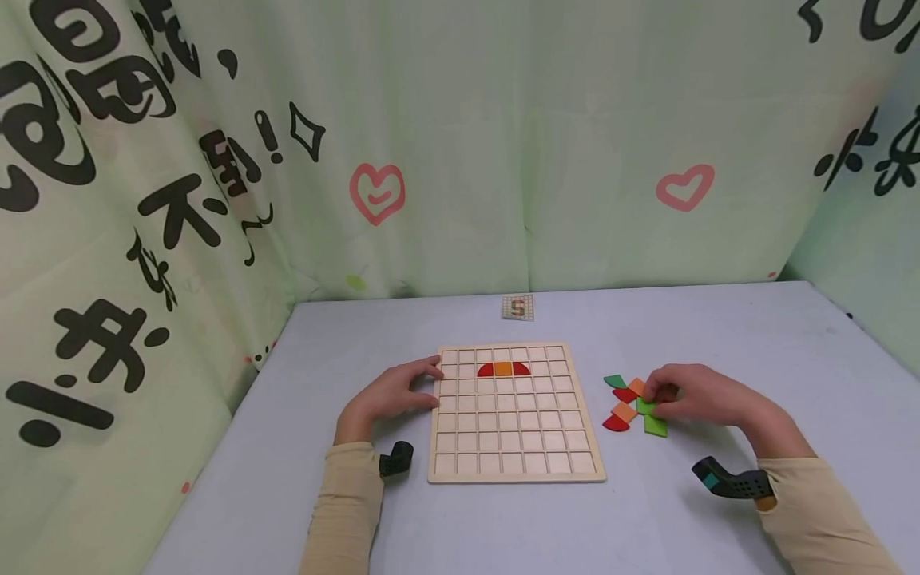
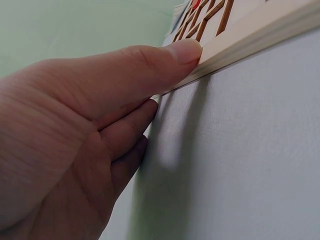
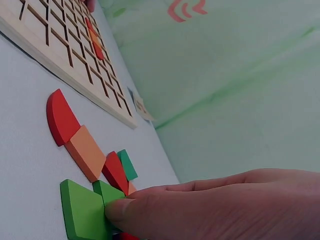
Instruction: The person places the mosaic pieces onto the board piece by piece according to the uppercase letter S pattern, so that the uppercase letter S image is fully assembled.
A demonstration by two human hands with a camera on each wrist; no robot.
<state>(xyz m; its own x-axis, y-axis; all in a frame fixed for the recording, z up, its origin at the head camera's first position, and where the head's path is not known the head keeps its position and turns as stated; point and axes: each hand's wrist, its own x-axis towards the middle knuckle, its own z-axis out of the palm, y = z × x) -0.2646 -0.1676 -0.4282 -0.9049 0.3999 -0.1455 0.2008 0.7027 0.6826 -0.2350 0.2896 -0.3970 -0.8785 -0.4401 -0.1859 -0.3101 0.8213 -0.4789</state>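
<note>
A wooden grid board (image 1: 517, 481) lies flat on the table. In one of its upper rows, an orange square (image 1: 502, 369) sits between two red curved pieces (image 1: 485, 370). My left hand (image 1: 391, 399) touches the board's left edge, thumb and fingertips apart; the left wrist view shows the thumb (image 2: 185, 51) against the frame. Right of the board, my right hand (image 1: 700, 395) is over loose pieces, its thumb and fingers at a green square (image 3: 102, 189). Another green square (image 3: 82, 212) lies beside it. The fingertips behind the thumb are hidden in the right wrist view.
Near my right hand lie an orange square (image 1: 624, 411), red curved pieces (image 1: 616, 423) and a dark green piece (image 1: 615, 381). A small pattern card (image 1: 517, 307) lies at the table's far edge. A printed curtain (image 1: 532, 160) stands behind the table.
</note>
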